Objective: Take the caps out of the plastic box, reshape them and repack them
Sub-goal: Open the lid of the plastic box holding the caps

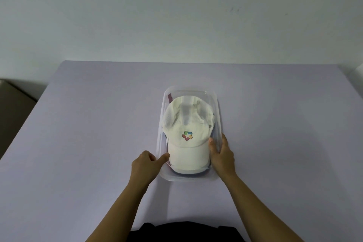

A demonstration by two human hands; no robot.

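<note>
Head view. A clear plastic box (218, 110) stands at the centre of the desk (88, 124), packed with caps; a white cap (186, 124) lies on top, its brim (188, 157) toward the lower edge of the frame, with the edges of darker caps (188, 172) showing beneath. The right hand (223, 155) pinches the right wall of the box, thumb inside against the brim, fingers along the outside. The left hand (144, 165) sits at the lower left corner, thumb stretched over the rim, fingers curled; whether it grips cannot be told. The cap is probably light, with a soft, creased crown and a stiffer brim, so the brim's 2 sides likely offer the firmest hold.
</note>
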